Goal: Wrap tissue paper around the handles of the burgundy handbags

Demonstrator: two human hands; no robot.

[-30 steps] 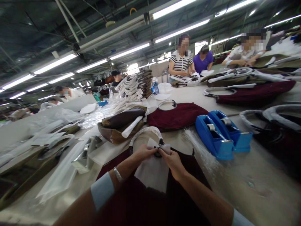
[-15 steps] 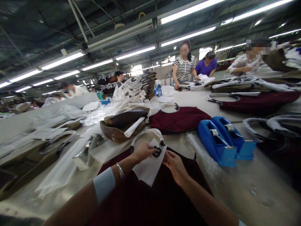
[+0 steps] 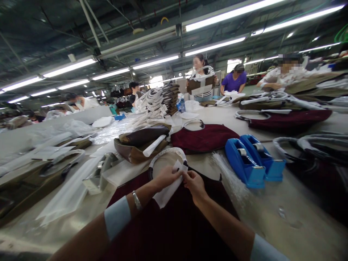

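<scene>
A dark maroon bag (image 3: 174, 232) lies in front of me, its ring handle (image 3: 167, 151) wrapped in white at the top. Near the base of that handle, my left hand (image 3: 167, 177) pinches a piece of white paper (image 3: 166, 194). My right hand (image 3: 195, 184) meets it from the right, its fingers closed on the paper's right edge. The paper is folded over, and the black piece under it is mostly hidden. Both hands are close together over the bag's upper edge.
Two blue tape dispensers (image 3: 246, 163) stand right of the bag, beside clear plastic strips (image 3: 231, 177). A grey dispenser (image 3: 99, 174) is at the left. Beyond lie a brown bag (image 3: 136, 148) and another maroon bag (image 3: 202, 137). People work across the table.
My right hand has moved left to my left hand, and the paper has folded over the black piece. Across the table, a person in stripes has lifted a brown bag.
</scene>
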